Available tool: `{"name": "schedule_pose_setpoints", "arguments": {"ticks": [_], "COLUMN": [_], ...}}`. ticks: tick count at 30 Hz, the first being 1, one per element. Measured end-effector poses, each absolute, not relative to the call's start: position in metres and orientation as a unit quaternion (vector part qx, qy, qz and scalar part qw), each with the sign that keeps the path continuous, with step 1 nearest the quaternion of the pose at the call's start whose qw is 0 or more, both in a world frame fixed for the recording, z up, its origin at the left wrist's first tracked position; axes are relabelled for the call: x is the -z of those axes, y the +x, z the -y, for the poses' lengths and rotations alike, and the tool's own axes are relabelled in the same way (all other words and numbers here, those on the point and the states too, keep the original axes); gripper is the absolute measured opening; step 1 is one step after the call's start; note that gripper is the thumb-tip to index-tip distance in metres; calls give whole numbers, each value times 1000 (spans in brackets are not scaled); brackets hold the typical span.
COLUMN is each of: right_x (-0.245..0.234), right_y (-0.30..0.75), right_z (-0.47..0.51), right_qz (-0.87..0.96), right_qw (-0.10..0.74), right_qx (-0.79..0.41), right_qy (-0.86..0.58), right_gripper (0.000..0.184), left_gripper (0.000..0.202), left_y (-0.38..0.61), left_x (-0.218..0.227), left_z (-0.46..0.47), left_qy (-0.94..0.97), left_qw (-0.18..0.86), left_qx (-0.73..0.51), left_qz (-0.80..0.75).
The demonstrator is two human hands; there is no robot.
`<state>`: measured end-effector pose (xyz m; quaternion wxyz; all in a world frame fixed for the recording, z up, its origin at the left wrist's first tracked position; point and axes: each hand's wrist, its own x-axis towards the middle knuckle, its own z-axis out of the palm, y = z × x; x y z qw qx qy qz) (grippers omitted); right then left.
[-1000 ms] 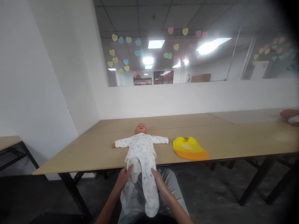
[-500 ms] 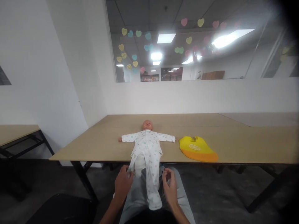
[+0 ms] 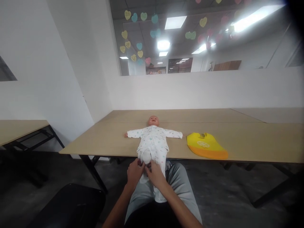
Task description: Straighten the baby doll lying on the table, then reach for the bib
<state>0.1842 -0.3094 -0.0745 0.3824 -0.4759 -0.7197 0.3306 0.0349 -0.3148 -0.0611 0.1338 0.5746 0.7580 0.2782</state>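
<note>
Two bare hands meet at the crotch of a baby doll's white printed sleepsuit (image 3: 154, 144), just past the near edge of a long wooden table (image 3: 249, 142). The left hand (image 3: 134, 173) and the right hand (image 3: 155, 174) sit side by side, fingertips pinched together on the garment's fabric where its two legs part; both are closed on the cloth, though the exact spot each finger grips is hidden by the knuckles. The baby doll (image 3: 153, 121) lies on its back on the tabletop, head pointing away toward the white wall (image 3: 201, 90), arms spread flat to either side, while its lower body overhangs the table edge and one sleepsuit leg hangs down onto the seated person's grey trousers (image 3: 182, 186). A yellow and orange bib (image 3: 206, 146) lies flat on the table just to the right of the doll's outstretched arm, apart from it. A black chair seat (image 3: 71, 202) shows at the lower left. A second wooden table (image 3: 19, 129) stands at the far left. Above the wall, a glass pane (image 3: 190, 34) carries pastel heart stickers (image 3: 133, 38) and shows ceiling lights.
</note>
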Motion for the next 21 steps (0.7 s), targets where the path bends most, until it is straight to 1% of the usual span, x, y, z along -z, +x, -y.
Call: {"name": "schedule_pose_setpoints", "arguments": {"ticks": [4,6,8,10,12,14,16,19,21], "right_x": [63,56,51,46,39,33,29,31,36], "right_y": [193,196,196,191,185,178,171,166,166], "right_z": [309,305,297,287,278,272,270,267,263], "right_qz": [706,714,722,702,654,614,601,624,660], "right_qw": [397,410,410,400,402,417,424,419,397], "right_qx": [-285,-269,-305,-388,-466,-501,-501,-458,-464], "right_qy": [-513,-500,-467,-444,-440,-445,-457,-476,-437], "right_gripper": [25,26,23,19,21,23,22,2,12], "left_gripper": [26,27,27,25,22,21,19,16,19], "left_y": [37,38,37,37,37,40,45,55,61], "left_x": [65,67,71,74,76,74,68,52,42], "left_z": [316,321,327,333,337,341,346,352,353], "left_qy": [578,585,596,612,627,640,652,687,707], "left_qw": [114,91,68,48,29,15,5,-7,-15], "left_qx": [-290,-287,-283,-277,-268,-262,-269,-278,-267], "left_qz": [-755,-753,-748,-739,-731,-722,-709,-672,-655]}}
